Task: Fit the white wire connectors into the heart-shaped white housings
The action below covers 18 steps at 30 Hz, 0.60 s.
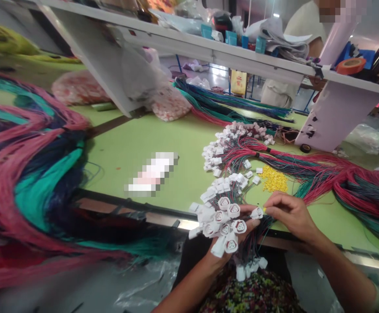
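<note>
My left hand [246, 219] is wrapped round a bunch of wires with white connectors [224, 217], their open faces turned toward me. One white connector [257, 213] stands out between its thumb and fingers. My right hand [287, 213] is closed in a pinch on a small yellow piece [264, 210], right beside that connector. A pile of yellow pieces [274, 178] lies on the green table [127, 143] just beyond my right hand. More white connectors [220, 187] on wires lie on the table past my left hand.
Pink and green wire bundles [323, 167] stretch across the right; larger ones [45, 165] hang at the left. Bags of pinkish parts [169, 104] sit under a white shelf [182, 34]. Orange tape [350, 65] is on the shelf. A person [305, 26] is behind it.
</note>
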### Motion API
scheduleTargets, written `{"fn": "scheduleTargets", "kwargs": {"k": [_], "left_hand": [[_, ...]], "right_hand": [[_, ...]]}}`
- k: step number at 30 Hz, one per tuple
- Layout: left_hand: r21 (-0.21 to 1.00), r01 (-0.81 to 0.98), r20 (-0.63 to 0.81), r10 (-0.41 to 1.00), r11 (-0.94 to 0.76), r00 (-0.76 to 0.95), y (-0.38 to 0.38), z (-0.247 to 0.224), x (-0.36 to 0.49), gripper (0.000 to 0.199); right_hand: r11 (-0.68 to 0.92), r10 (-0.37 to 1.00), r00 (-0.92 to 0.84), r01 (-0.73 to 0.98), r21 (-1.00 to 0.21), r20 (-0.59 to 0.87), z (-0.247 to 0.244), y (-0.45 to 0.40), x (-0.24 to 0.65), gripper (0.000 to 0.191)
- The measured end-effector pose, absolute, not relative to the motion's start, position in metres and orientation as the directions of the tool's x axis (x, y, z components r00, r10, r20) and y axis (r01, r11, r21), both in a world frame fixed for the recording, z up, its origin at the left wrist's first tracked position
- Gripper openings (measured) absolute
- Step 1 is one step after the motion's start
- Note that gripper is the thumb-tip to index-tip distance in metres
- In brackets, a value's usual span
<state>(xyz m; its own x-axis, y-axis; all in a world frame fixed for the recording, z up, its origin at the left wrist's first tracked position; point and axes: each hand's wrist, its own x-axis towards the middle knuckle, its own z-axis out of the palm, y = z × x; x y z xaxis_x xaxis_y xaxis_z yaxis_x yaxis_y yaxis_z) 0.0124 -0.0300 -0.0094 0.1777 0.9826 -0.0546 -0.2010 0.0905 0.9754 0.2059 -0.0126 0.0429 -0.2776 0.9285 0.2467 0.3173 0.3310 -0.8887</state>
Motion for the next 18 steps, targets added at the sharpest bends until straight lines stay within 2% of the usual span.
{"fn": "scheduleTargets", "kwargs": {"k": [4,11,18], "left_hand": [[0.988,-0.152,-0.013,0.99,0.035,0.143,-0.031,-0.006,0.013,0.022],[0.998,-0.036,0.053,0.995,-0.05,0.08,-0.033,0.002,0.014,0.019],[0.99,0.017,0.137,0.989,-0.139,0.063,-0.031,-0.006,0.014,0.02]], "right_hand": [[0.454,0.886,-0.283,0.366,-0.812,0.368,0.054,-0.032,0.196,0.011],[0.604,0.796,-0.359,0.421,-0.676,0.487,0.053,-0.036,0.199,0.015],[0.597,0.801,-0.366,0.417,-0.686,0.475,0.053,-0.037,0.199,0.017]]}}
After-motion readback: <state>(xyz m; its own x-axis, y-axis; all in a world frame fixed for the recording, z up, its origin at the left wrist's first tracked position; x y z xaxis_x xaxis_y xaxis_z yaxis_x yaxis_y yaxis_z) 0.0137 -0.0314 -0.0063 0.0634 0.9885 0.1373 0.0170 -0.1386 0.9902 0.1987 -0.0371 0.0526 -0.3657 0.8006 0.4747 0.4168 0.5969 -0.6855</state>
